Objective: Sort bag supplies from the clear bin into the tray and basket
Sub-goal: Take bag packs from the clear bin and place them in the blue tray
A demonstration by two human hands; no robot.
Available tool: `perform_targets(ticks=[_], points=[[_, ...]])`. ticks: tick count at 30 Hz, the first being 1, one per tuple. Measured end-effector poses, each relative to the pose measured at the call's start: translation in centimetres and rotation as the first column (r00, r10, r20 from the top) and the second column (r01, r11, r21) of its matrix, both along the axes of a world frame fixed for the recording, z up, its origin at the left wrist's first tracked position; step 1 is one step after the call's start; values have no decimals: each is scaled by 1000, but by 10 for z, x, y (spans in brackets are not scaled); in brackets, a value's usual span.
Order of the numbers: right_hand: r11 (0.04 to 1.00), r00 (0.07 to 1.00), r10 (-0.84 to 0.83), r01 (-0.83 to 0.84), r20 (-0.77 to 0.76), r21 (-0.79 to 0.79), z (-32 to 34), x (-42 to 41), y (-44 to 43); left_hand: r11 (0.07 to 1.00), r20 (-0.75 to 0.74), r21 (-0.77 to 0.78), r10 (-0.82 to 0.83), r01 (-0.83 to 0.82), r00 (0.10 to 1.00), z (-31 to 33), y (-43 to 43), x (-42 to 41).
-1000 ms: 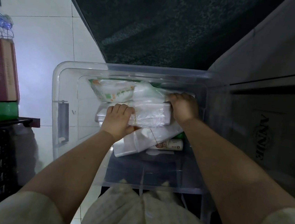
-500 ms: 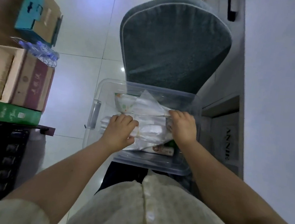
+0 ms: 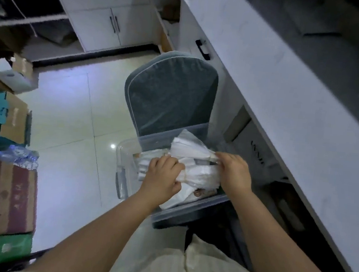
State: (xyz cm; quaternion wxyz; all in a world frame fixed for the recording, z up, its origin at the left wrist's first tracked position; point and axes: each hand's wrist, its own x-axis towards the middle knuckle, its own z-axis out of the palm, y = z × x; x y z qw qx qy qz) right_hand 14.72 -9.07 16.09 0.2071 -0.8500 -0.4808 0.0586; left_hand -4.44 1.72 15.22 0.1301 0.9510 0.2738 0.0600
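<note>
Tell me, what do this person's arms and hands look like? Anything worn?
Left hand and right hand are bare: no gloves, rings or watch visible. Left arm and right arm are uncovered to the frame's edge. A pale, faintly patterned shirt covers the torso.

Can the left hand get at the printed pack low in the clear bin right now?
Probably not yet. The left hand holds the white bag bundle together with the right hand, and that bundle covers most of the printed pack in the clear bin. Lifting it out should free the way.
</note>
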Motion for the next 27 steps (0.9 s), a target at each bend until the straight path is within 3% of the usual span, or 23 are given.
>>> perform_targets(ticks=[5,13,20,27], points=[[959,957,-277,270,81,86,16,-27,-69,957,39,34,-289,288,957,11,-22,0],[866,833,-500,487,238,114,66,-43,-217,771,151,89,-636,631,757,37,-112,62],[611,531,-789,729,309,309,108,-83,-375,495,280,145,-851,857,444,82,-264,98],[391,259,-899,838,353,380,148,-154,-548,241,287,219,-942,946,174,129,-440,96]])
